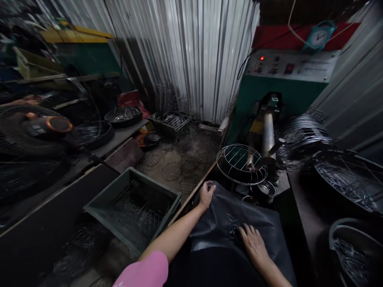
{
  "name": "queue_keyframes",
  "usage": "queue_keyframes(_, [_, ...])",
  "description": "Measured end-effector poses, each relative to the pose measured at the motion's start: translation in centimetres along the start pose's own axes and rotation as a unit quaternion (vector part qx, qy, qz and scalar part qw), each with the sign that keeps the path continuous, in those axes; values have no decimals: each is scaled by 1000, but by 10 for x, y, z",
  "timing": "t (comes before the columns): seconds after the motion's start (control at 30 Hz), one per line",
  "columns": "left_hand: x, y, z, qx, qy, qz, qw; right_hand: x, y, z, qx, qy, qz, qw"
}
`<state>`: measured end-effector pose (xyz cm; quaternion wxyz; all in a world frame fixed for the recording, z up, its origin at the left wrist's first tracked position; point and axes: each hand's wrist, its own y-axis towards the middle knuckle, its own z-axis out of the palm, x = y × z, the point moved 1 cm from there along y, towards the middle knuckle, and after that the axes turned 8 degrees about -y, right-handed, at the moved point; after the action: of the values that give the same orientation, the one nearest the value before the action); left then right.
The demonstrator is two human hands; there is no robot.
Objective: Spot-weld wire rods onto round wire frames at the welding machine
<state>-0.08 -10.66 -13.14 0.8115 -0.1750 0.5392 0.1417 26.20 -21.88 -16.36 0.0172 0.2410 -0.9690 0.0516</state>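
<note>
A smooth black sheet (263,223) is spread over my lap. At its far left corner my left hand (207,193) is closed, pinching the edge. My right hand (253,242) lies palm down on the sheet with its fingers apart, and the fingertips touch a small heap of bent wire pieces (234,234). One curved piece lies a little beyond the heap. Past the sheet, a round wire rack (241,164) of bright rods sits at the welding machine's electrode (268,135).
The machine's panel (287,65) shows a red light. At right stand a black basin (353,179) and a bucket (332,235) of wire pieces. At left are a green crate (131,171), a fan (26,127) and another person's hand (31,99). Wire rings (171,171) litter the floor.
</note>
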Motion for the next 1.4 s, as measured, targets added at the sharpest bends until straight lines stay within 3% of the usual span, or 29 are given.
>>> queue_keyframes(0.13, [-3, -3, 0, 4, 6, 9, 1000, 9, 12, -22, 48, -23, -57, 997])
queue_keyframes(0.3, [-15, -7, -8, -12, 29, -14, 999, 14, 17, -62, 148, 13, -7, 989])
queue_keyframes(0.5, [-7, -3, -13, 32, 37, 0, 999, 1, 13, -86, 157, 82, 89, 980])
queue_keyframes(0.57, [-4, -3, -13, 46, 42, 12, 998, 3, 12, -88, 151, 65, 96, 982])
queue_keyframes(0.7, [0, -1, -14, 44, 67, 11, 997, 22, 18, -85, 122, 8, 31, 992])
queue_keyframes(0.93, [7, 4, -19, 61, 103, 66, 991, 57, 27, -73, 143, -70, -5, 987])
queue_keyframes(1.1, [9, 6, -20, 67, 115, 74, 988, 44, 24, -72, 101, -44, 55, 992])
queue_keyframes(1.23, [9, 6, -19, 72, 117, 79, 987, 28, 27, -70, 117, 27, 118, 986])
queue_keyframes(1.4, [8, 6, -19, 79, 126, 76, 986, 18, 34, -69, 123, 144, 142, 972])
